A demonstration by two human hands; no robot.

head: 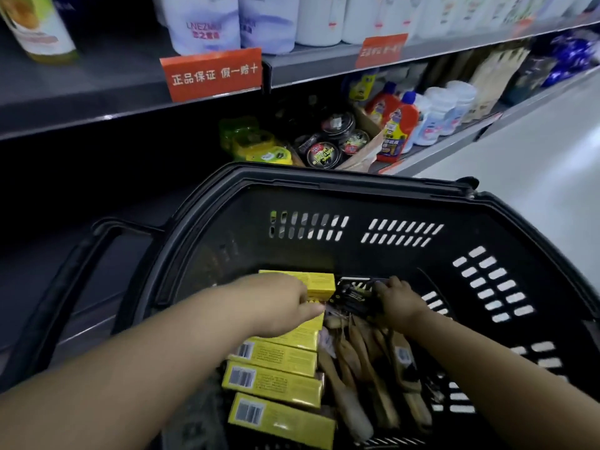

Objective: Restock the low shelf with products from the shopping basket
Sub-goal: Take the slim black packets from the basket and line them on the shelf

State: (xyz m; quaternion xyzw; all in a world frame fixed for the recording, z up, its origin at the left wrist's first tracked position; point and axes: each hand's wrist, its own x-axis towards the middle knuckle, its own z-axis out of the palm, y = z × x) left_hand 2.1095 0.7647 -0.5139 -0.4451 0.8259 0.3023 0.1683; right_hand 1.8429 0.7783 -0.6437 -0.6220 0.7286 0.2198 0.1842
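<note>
Down inside the black shopping basket (357, 190) both hands of the person were busy, so the step in hand seemed to be the picking up of the next products, and nothing was yet on its way to the low shelf (448, 144). The right hand (401, 302) had its fingers curled over the near edge of a black packet (352, 295) and gripped it at the far end of the basket floor. The left hand (279, 306) lay on top of the row of yellow boxes (272, 384), with the fingers pointing toward the black packet; whether it pinched one box or only rested on it could not be told, because the hand itself hid the fingertips. Between the two forearms lay a bundle of wooden brushes (360, 358), just beside the yellow boxes and touching them. The low shelf was beyond the far rim of the basket, well apart from both hands, and it carried round black tins (324, 154) in a carton. The next move probably called for lifting the black packet clear over the high rim without dragging the brushes, and then reaching forward and down to a free place on the shelf.
</note>
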